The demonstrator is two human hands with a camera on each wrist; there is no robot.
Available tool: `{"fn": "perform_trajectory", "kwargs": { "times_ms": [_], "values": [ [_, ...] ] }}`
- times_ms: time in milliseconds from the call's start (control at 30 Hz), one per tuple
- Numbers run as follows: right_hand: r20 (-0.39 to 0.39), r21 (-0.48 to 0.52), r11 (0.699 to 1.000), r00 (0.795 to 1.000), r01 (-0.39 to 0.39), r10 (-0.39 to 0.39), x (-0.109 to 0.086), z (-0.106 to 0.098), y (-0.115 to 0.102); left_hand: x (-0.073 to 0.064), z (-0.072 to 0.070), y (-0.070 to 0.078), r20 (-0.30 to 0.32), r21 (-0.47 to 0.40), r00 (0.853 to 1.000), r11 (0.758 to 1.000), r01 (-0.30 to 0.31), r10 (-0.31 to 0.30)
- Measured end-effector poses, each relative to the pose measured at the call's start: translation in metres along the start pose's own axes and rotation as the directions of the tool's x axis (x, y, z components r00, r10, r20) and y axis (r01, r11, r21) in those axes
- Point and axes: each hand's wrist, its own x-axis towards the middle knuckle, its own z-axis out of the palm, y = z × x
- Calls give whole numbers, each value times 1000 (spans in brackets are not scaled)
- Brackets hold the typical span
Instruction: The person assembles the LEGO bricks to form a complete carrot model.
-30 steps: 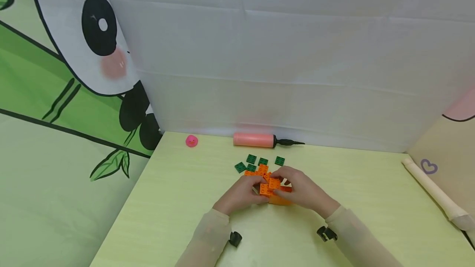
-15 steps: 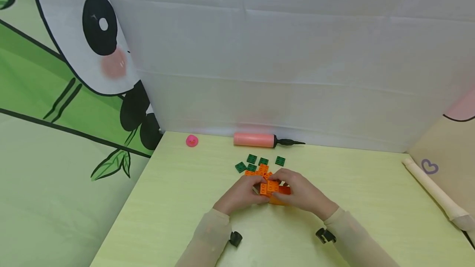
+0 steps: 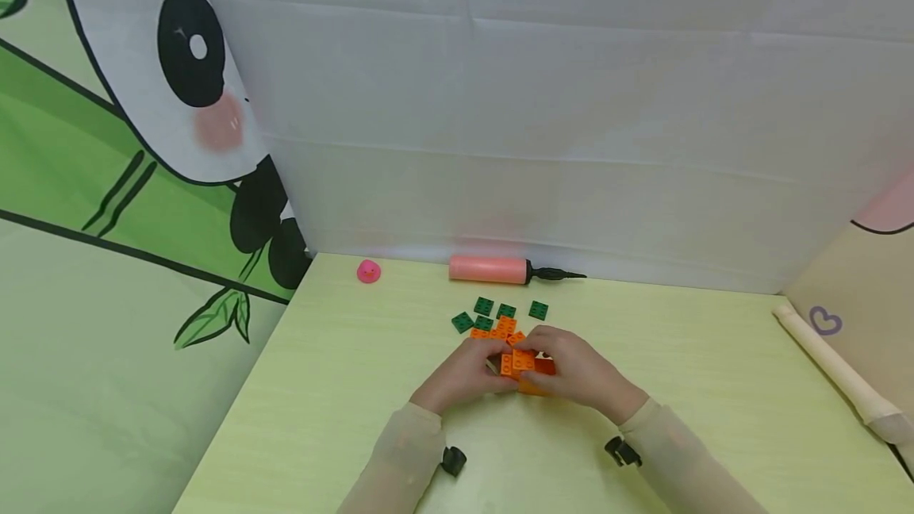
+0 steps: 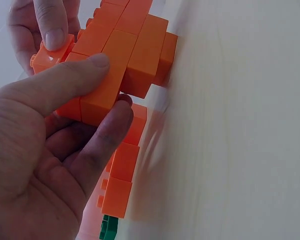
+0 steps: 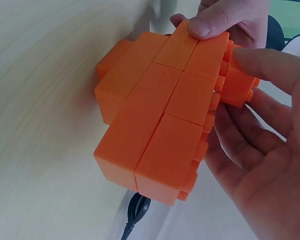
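In the head view my left hand (image 3: pixel 464 371) holds the left end of a stepped block built from orange toy building bricks (image 5: pixel 160 110). The left wrist view has its thumb (image 4: pixel 82 75) pressed on the flat side, with a finger curled under the end. My right hand (image 3: pixel 581 371) pinches a single orange brick (image 5: pixel 237 80) between thumb and fingers. That brick sits at the studded face of the block near the left hand's end, its own studs facing outward; fingers partly hide it.
Loose orange bricks (image 3: pixel 505 324) and several green bricks (image 3: pixel 483 306) lie just beyond the hands on the pale table (image 3: pixel 343 387). Farther back are a pink hand pump (image 3: pixel 489 269) with a black handle and a small pink duck toy (image 3: pixel 368 271). A white sheet (image 3: pixel 500 101) hangs behind.
My right hand has shifted slightly left and down with the pinched orange brick, bringing it closer over the block. The left hand has stayed in place.
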Motion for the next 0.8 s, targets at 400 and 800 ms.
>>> {"fn": "perform_trajectory", "kwargs": {
  "times_ms": [400, 800],
  "values": [
    [-19, -2, 998, 997, -69, 69, -1, 1, -4, 0, 1, -3, 6, -12, 1000, 1000, -3, 3],
    [-11, 31, 996, 997, -82, 83, -3, 4, 3, -1, 0, -2, 15, -17, 1000, 1000, -5, 6]
  ]
}}
